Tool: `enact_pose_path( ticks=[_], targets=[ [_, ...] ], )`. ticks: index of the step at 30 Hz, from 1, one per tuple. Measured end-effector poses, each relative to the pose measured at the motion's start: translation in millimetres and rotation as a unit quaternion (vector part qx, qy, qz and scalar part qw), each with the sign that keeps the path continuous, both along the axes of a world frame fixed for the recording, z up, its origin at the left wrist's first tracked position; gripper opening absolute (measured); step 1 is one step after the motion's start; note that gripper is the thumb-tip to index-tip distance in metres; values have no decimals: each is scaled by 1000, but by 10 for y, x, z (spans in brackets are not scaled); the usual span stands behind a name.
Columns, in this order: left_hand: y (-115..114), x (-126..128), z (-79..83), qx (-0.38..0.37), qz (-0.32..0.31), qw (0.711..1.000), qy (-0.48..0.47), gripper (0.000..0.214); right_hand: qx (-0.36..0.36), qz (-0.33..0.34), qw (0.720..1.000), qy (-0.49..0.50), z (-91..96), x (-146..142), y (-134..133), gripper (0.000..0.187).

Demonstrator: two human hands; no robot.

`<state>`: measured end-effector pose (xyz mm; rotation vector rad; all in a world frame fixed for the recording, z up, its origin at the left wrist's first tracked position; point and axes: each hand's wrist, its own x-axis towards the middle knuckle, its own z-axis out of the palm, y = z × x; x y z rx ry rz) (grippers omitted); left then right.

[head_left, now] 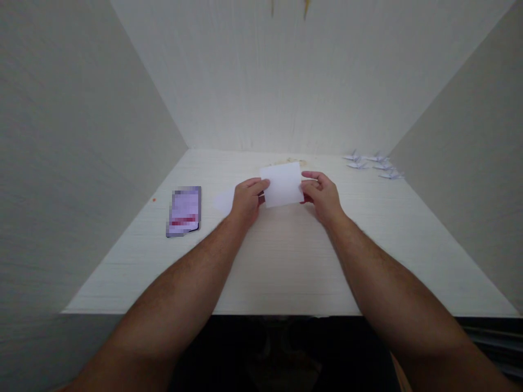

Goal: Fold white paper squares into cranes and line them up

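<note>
Paper: the white sheet (283,184) is between my hands, over the table (286,261)
Left hand: my left hand (247,200) pinches its left edge, thumb on the face, fingers behind
Right hand: my right hand (323,196) pinches the right edge, one finger stretched out beside it
Feel: probably light, thin and easily creased, so best held lightly by the edges
Around: folded paper shapes (357,165) at the back right, a blurred-out flat device (184,211) to my left
In the way: only another white sheet (223,201), partly hidden by my left hand
</note>
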<state>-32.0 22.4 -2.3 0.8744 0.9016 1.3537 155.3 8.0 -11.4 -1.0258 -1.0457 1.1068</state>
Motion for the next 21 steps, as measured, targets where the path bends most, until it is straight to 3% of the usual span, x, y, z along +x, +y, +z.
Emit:
enact_pose_path(
  ticks=[8, 15, 21],
  targets=[
    [2, 7, -18, -3, -34, 999, 7, 28, 11, -24, 998, -57, -118, 18, 43, 25],
    [50, -32, -7, -34, -62, 997, -36, 45, -5, -48, 997, -52, -55, 6, 19, 24],
    [32, -21, 1, -32, -55, 997, -43, 32, 2, -50, 997, -54, -45, 4, 16, 24]
  ],
)
